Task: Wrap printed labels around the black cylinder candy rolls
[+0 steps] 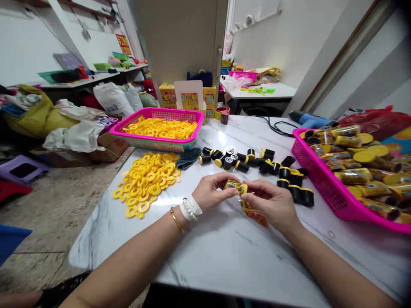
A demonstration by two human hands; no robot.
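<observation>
**Both hands closed on a small printed tube near the bench's front edge**

The left hand (213,192) and the right hand (272,203) met over the marble-patterned bench (224,252), a little back from its front edge, each pinching one end of a small wrapped tube (236,186). The tube was short and cylindrical, with a glossy printed sleeve and a yellow end. A loose strip of the same printed film (255,214) lay under the right hand's fingers.

To do this handling well, the fingertips probably needed to hold the tube by its ends, leaving the slick sleeve free to turn or settle without creasing; a light, even pinch looked wiser than a squeeze.

Toward the bench's left edge lay a loose heap of flat yellow rings (146,182), hard-looking plastic with round holes. Behind it, a pink mesh basket (128,128) held more of them. Across the middle stood and lay black tubes (253,160) with yellow bands, matte and unwrapped. Along the right edge, a second pink basket (324,188) was filled with shiny wrapped tubes capped in yellow.
</observation>
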